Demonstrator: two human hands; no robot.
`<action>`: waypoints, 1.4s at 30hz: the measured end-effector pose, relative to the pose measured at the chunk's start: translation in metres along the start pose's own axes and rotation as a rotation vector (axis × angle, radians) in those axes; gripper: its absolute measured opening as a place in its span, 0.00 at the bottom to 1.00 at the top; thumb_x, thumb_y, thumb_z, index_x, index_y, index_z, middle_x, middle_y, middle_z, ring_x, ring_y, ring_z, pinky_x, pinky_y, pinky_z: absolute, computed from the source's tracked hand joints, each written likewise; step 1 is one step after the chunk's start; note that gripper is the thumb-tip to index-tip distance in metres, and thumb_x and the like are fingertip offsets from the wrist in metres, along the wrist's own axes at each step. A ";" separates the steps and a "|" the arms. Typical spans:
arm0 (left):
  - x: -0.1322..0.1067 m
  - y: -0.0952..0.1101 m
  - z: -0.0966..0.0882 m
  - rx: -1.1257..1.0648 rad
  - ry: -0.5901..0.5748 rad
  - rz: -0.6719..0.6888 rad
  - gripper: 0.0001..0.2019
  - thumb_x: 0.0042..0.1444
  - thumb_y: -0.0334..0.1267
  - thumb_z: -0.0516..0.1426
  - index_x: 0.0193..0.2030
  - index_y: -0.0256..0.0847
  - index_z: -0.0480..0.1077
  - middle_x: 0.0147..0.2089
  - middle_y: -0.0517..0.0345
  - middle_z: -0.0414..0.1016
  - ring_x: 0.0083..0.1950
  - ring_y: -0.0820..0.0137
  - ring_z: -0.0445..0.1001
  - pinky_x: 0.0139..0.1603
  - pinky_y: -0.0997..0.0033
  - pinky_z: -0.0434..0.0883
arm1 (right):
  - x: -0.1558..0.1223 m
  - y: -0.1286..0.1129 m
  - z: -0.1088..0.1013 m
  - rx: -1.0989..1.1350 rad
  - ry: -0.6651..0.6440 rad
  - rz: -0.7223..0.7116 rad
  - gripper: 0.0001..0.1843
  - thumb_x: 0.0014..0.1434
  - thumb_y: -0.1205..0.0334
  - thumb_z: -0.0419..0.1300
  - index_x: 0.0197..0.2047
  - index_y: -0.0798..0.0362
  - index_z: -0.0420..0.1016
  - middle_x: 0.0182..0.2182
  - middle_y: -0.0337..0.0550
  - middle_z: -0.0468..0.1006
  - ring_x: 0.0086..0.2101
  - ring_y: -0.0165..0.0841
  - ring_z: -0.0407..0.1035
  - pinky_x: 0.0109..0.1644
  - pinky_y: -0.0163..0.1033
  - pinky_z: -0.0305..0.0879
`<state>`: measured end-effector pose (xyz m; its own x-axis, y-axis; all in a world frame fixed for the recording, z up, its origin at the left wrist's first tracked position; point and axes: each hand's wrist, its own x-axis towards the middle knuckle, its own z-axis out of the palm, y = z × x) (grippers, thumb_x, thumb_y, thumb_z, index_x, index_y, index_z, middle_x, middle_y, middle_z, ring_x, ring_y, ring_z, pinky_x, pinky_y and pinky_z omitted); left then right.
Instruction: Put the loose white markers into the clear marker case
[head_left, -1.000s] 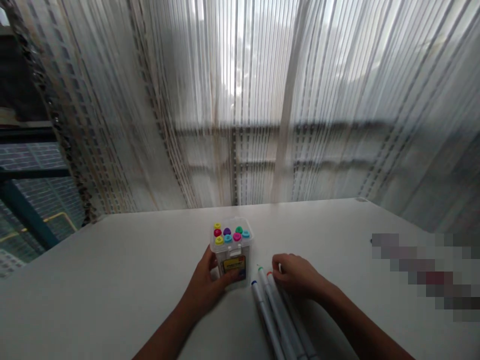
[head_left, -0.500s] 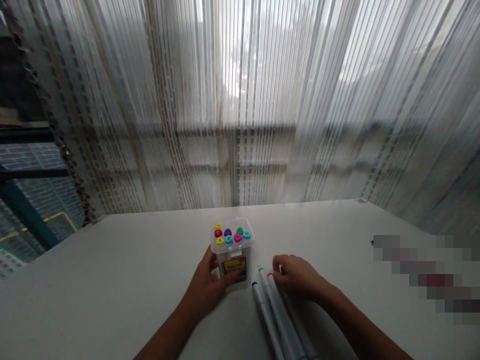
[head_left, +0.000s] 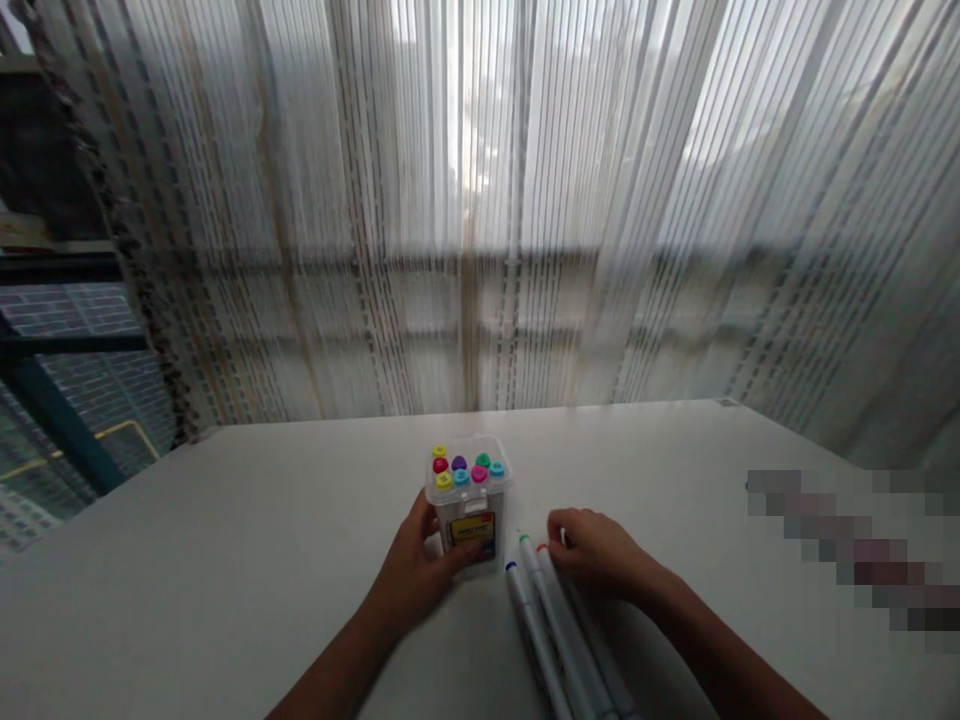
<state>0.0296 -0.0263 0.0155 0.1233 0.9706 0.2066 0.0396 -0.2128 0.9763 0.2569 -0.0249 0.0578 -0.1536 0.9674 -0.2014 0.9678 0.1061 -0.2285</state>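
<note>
In the left hand (head_left: 414,565), the box (head_left: 471,520) was held; whether the right hand (head_left: 596,550) held anything could not be told. Markers (head_left: 571,638) risked being scattered by a nudge.

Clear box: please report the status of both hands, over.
Left hand gripping clear box, box upright. Right hand at orange-tipped marker, grip unclear. Close to box: blue-tipped marker.

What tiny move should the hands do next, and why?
Maybe the right hand could gently pinch the orange-tipped marker near its coloured end. That hand is curled right beside that end, while the left hand grips the box, so the right seems the better one to use.
</note>
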 end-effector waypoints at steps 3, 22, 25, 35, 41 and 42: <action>0.001 -0.001 0.000 -0.026 0.003 0.005 0.28 0.43 0.45 0.69 0.51 0.41 0.68 0.53 0.49 0.79 0.54 0.54 0.77 0.54 0.54 0.74 | -0.001 -0.001 -0.001 -0.007 0.004 -0.006 0.09 0.64 0.62 0.58 0.40 0.55 0.79 0.40 0.51 0.82 0.40 0.41 0.73 0.36 0.38 0.53; 0.003 0.000 -0.001 -0.005 -0.007 0.008 0.26 0.42 0.45 0.69 0.47 0.42 0.67 0.51 0.49 0.79 0.55 0.55 0.76 0.59 0.52 0.69 | 0.003 0.002 0.002 -0.020 0.003 -0.020 0.09 0.64 0.61 0.58 0.40 0.55 0.79 0.40 0.50 0.82 0.39 0.39 0.73 0.36 0.37 0.53; 0.003 0.000 -0.001 0.002 0.007 0.012 0.26 0.41 0.45 0.70 0.45 0.42 0.67 0.51 0.49 0.79 0.55 0.53 0.76 0.60 0.50 0.68 | 0.003 0.002 0.002 -0.010 0.016 -0.019 0.09 0.64 0.61 0.58 0.39 0.55 0.79 0.39 0.50 0.82 0.39 0.39 0.73 0.36 0.37 0.53; 0.001 -0.002 -0.001 -0.025 -0.004 -0.002 0.28 0.42 0.47 0.70 0.49 0.42 0.68 0.53 0.49 0.79 0.54 0.54 0.77 0.55 0.53 0.73 | 0.004 0.001 0.007 0.038 0.074 -0.097 0.12 0.63 0.68 0.54 0.39 0.56 0.79 0.37 0.49 0.81 0.38 0.37 0.71 0.38 0.37 0.55; 0.001 -0.002 -0.001 -0.006 -0.020 0.025 0.27 0.44 0.47 0.69 0.50 0.43 0.68 0.53 0.50 0.78 0.55 0.55 0.76 0.56 0.54 0.72 | -0.001 0.000 -0.001 0.076 0.031 -0.096 0.09 0.60 0.64 0.58 0.39 0.55 0.79 0.33 0.46 0.80 0.34 0.35 0.70 0.35 0.36 0.55; 0.001 -0.002 -0.001 -0.010 -0.023 0.026 0.27 0.45 0.46 0.69 0.51 0.43 0.68 0.53 0.50 0.78 0.55 0.55 0.76 0.56 0.54 0.72 | -0.003 0.000 -0.002 0.070 0.020 -0.094 0.09 0.58 0.64 0.59 0.40 0.55 0.79 0.33 0.46 0.80 0.35 0.36 0.70 0.35 0.36 0.55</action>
<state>0.0286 -0.0251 0.0138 0.1469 0.9619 0.2306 0.0261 -0.2368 0.9712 0.2574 -0.0273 0.0602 -0.2380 0.9584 -0.1575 0.9330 0.1806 -0.3112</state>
